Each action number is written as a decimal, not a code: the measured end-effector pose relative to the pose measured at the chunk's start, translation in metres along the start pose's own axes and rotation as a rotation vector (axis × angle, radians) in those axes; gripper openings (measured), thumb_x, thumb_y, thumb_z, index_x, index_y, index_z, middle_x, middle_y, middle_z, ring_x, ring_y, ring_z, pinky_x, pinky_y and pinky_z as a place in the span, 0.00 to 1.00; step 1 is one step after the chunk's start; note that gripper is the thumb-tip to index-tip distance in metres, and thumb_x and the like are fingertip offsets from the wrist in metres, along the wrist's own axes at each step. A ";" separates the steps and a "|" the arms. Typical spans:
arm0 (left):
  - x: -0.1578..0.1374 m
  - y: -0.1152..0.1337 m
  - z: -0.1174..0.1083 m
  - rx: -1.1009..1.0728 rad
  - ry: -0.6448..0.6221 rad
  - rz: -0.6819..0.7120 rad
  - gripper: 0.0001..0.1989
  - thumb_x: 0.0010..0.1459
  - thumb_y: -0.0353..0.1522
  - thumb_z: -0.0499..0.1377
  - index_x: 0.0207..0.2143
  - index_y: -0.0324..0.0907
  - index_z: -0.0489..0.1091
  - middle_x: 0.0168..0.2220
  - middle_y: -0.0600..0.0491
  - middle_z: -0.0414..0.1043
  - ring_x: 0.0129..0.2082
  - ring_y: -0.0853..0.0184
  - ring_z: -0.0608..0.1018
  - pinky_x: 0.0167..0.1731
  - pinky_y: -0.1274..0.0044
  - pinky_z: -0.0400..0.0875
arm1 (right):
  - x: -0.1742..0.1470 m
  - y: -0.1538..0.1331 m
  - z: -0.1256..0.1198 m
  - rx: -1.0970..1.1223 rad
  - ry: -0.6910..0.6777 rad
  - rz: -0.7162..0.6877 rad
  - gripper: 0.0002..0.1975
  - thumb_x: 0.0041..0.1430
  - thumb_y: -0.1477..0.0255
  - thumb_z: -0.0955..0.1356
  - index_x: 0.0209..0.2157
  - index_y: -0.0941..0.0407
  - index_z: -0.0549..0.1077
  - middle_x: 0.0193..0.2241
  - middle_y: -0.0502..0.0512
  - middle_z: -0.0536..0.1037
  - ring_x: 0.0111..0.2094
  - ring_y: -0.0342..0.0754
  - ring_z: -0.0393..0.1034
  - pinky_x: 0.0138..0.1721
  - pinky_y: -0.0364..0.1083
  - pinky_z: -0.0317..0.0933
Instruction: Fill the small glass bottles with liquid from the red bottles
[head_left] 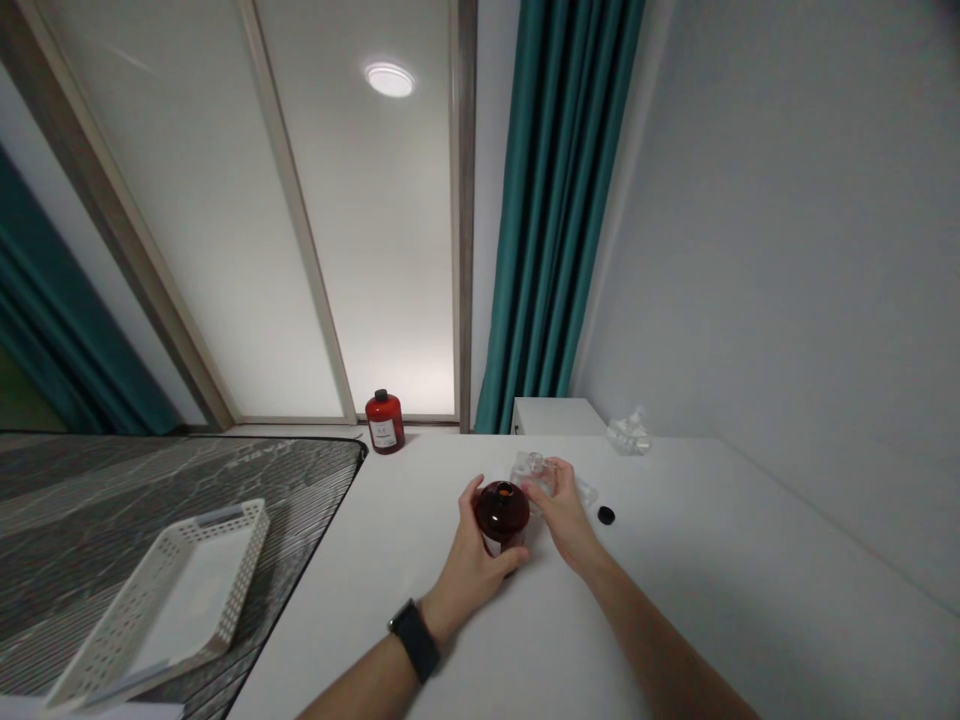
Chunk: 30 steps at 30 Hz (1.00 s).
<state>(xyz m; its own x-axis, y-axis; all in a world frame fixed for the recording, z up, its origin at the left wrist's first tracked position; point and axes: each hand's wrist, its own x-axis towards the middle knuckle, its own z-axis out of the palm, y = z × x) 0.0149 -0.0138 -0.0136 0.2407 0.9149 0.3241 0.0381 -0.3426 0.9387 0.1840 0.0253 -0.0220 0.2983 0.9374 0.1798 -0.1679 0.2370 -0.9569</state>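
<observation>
My left hand [480,560], with a dark watch on its wrist, is wrapped round a dark red-brown bottle [501,510]. The bottle's narrow neck has no cap on it, and part of a white label shows below my fingers. Just behind it, my right hand [562,510] is closed on a small clear glass bottle [534,463], whose round mouth points up; its lower part is hidden. Crumpled clear plastic [586,493] lies beside that hand. A black cap [606,515] rests on the white table [585,640] to the right.
A red bottle with a black cap and white label [384,424] stands at the table's far left corner. More crumpled clear plastic [630,434] lies near the back right. On the left, a white perforated basket [244,570] sits on a grey patterned surface [67,520].
</observation>
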 end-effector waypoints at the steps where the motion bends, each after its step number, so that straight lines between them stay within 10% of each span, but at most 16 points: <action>1: 0.000 0.000 -0.001 -0.014 -0.021 0.021 0.44 0.56 0.41 0.63 0.66 0.43 0.42 0.60 0.42 0.60 0.61 0.54 0.67 0.64 0.60 0.54 | 0.001 0.000 0.000 0.007 0.004 -0.009 0.29 0.46 0.64 0.77 0.47 0.49 0.63 0.44 0.50 0.73 0.46 0.49 0.71 0.49 0.50 0.66; 6: 0.008 0.000 -0.014 -0.068 0.074 0.025 0.30 0.67 0.52 0.42 0.64 0.45 0.50 0.55 0.44 0.63 0.56 0.57 0.69 0.61 0.62 0.59 | 0.009 -0.005 0.004 0.031 0.015 -0.065 0.28 0.46 0.66 0.76 0.47 0.48 0.62 0.45 0.50 0.72 0.50 0.50 0.68 0.52 0.51 0.64; 12: 0.035 0.008 -0.035 0.011 0.218 -0.021 0.21 0.68 0.46 0.47 0.54 0.44 0.62 0.49 0.46 0.67 0.53 0.58 0.70 0.59 0.62 0.60 | 0.026 -0.025 0.014 -0.003 -0.090 -0.121 0.31 0.44 0.67 0.77 0.48 0.48 0.61 0.48 0.52 0.70 0.53 0.52 0.66 0.56 0.55 0.62; 30: 0.113 0.068 -0.053 -0.156 -0.430 -0.132 0.21 0.66 0.43 0.53 0.56 0.45 0.66 0.53 0.46 0.71 0.49 0.59 0.75 0.47 0.68 0.71 | 0.034 -0.062 0.036 -0.095 -0.422 -0.225 0.37 0.46 0.69 0.78 0.54 0.45 0.58 0.54 0.53 0.64 0.52 0.52 0.68 0.54 0.53 0.66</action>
<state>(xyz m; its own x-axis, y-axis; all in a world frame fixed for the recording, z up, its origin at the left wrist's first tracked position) -0.0068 0.0781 0.0932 0.6243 0.7660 0.1536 -0.0430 -0.1626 0.9857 0.1710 0.0514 0.0520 -0.0929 0.8918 0.4427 -0.0501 0.4399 -0.8967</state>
